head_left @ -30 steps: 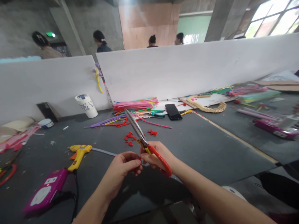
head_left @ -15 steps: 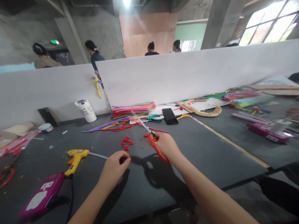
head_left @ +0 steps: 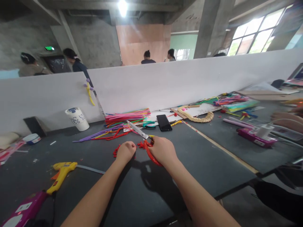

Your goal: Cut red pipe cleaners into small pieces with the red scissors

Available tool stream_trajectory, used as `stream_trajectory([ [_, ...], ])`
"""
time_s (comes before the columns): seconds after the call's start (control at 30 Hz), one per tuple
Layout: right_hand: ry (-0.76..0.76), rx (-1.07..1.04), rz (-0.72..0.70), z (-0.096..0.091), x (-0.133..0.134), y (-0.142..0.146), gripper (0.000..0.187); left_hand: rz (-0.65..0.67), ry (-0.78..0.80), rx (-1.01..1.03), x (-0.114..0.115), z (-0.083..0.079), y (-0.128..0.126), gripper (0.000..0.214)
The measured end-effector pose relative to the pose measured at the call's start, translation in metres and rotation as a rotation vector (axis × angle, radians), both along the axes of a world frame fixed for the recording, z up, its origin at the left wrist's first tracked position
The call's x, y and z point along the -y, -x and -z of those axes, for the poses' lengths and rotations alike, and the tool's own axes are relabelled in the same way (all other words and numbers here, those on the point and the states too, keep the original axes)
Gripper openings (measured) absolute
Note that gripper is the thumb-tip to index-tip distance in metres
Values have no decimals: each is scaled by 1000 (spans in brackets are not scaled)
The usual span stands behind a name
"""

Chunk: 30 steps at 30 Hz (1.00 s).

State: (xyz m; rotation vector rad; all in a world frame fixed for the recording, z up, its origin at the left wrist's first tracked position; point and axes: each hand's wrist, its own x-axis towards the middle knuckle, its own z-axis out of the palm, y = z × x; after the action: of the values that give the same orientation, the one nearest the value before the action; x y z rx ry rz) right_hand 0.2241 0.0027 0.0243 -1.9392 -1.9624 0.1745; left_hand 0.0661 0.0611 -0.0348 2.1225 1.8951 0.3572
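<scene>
My right hand [head_left: 163, 150] is closed around the orange-red handles of a pair of scissors [head_left: 139, 130]. Their blades point away to the upper left, above the table. My left hand [head_left: 127, 151] is pinched shut beside the scissors, with a small bit of red pipe cleaner showing at its fingertips. Partly hidden behind that hand lies a group of short red pieces [head_left: 115, 150]. Farther back rests a bundle of pink and other coloured pipe cleaners [head_left: 127, 116], with loose purple and red ones [head_left: 103, 134] in front.
A yellow glue gun [head_left: 62, 175] and a purple power strip [head_left: 26, 208] lie at left. Behind stand a white marked cup [head_left: 77, 119], a black phone [head_left: 164, 122] and teal-handled pliers [head_left: 149, 125]. Another person's hand [head_left: 287, 119] is at far right, near a second power strip [head_left: 257, 137].
My left hand has moved forward and right, closer to the scissors, and now covers part of the red pieces. The view has shifted slightly right. The scissors stay in my right hand.
</scene>
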Motion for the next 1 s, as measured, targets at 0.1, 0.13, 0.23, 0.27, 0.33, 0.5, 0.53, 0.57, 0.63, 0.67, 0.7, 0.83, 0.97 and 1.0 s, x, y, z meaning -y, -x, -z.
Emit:
stream_trajectory([
  [0.1, 8, 20, -9, 0, 1, 0, 33, 9, -26, -5, 0, -1, 8, 24],
  [0.13, 13, 25, -16, 1, 1, -1, 34, 5, -39, -5, 3, -3, 13, 21],
  [0.23, 32, 35, -54, 3, 2, -1, 36, -28, -99, -1, 12, -12, 35, 32],
  [0.27, 37, 39, -68, 3, 3, 0, 35, -45, -123, 2, 16, -14, 42, 30],
  [0.33, 39, 50, -87, 4, 4, 2, 33, -50, -157, 15, 23, -16, 56, 22],
  [0.5, 56, 64, -64, 4, 6, 7, 46, 73, -129, 8, 40, -15, 74, 15],
  [0.53, 61, 62, -47, 4, 6, 7, 49, 101, -122, 0, 43, -15, 75, 15],
  [0.57, 62, 61, -33, 4, 5, 7, 51, 124, -116, -8, 45, -15, 75, 15],
  [0.63, 55, 57, -20, 5, 5, 7, 50, 160, -111, -18, 48, -15, 74, 17],
  [0.67, 45, 56, -25, 5, 5, 7, 49, 172, -108, -20, 49, -15, 73, 17],
  [0.7, 37, 54, -35, 5, 5, 6, 48, 180, -106, -21, 49, -15, 72, 16],
  [0.83, 28, 40, -71, 5, 6, 7, 43, 181, -96, 4, 48, -14, 67, 13],
  [0.97, 26, -7, -81, 4, 7, 10, 43, 125, -91, 106, 46, -13, 66, 12],
  [1.0, 24, -32, -88, 3, 7, 10, 43, 101, -90, 146, 47, -13, 67, 11],
])
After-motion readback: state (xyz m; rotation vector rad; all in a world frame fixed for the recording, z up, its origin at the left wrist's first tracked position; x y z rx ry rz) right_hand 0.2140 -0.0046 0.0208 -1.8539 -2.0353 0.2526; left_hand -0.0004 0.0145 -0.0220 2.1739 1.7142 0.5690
